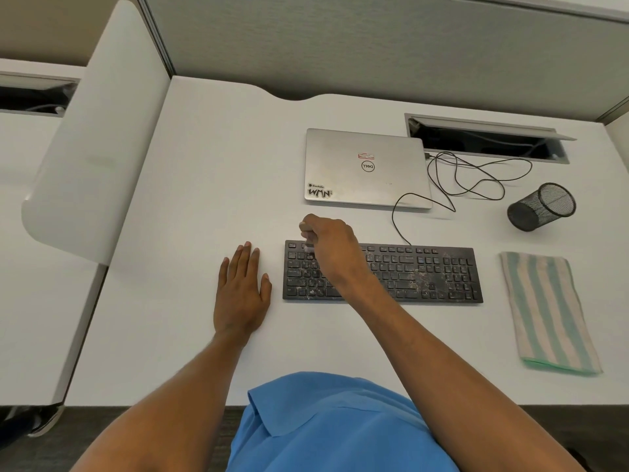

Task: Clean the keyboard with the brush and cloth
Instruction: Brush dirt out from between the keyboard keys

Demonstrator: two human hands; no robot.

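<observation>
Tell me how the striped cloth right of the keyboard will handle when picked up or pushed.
The striped cloth looks like soft folded fabric, so it will probably droop and unfold if lifted by one edge. Lying flat on the desk, it seems light and unlikely to roll. Pushed, it would likely bunch up rather than slide whole.

White desk [211, 158] against grey fabric partition [340, 39], dark carpet [61, 451] below

Keyboard [408, 274]: black, speckled with pale dust. Cloth [548, 311]: green and beige stripes. Laptop [366, 168]: silver. Mesh cup [541, 206]: black. Table [211, 165]: white. Shirt [333, 427]: blue.
</observation>
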